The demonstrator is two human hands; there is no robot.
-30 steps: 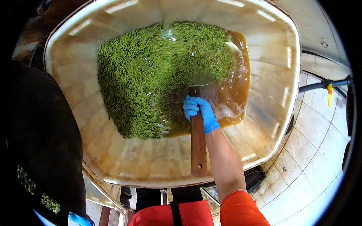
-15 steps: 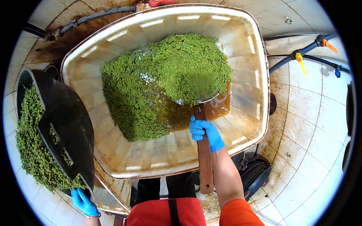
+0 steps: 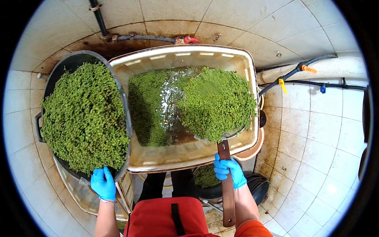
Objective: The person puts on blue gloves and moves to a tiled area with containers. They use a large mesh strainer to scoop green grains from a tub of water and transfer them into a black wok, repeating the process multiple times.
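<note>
My right hand (image 3: pixel 230 172), in a blue glove, is closed round the brown wooden handle (image 3: pixel 228 197) of a skimmer. A heap of small round green berries (image 3: pixel 219 102) covers its bowl; only a bit of the metal rim (image 3: pixel 233 134) shows near the handle. The skimmer is over the right part of a big off-white tub (image 3: pixel 177 161) holding brownish liquid and more green berries (image 3: pixel 148 106). My gloved left hand (image 3: pixel 104 183) grips the near rim of a round black basket (image 3: pixel 127 118), filled with green berries (image 3: pixel 83 118), at the tub's left side.
Dark pipes with an orange valve (image 3: pixel 309 69) and a yellow valve handle (image 3: pixel 282 85) run along the tiled wall at right. A red tap handle (image 3: pixel 191 40) sits behind the tub. Below the tub stand a black container (image 3: pixel 258 191) and another holding green berries (image 3: pixel 206 176).
The black basket, earlier tipped far onto its side at the left, now faces up more and sits nearer the tub. The heaped skimmer has shifted rightward. My view has tilted up.
</note>
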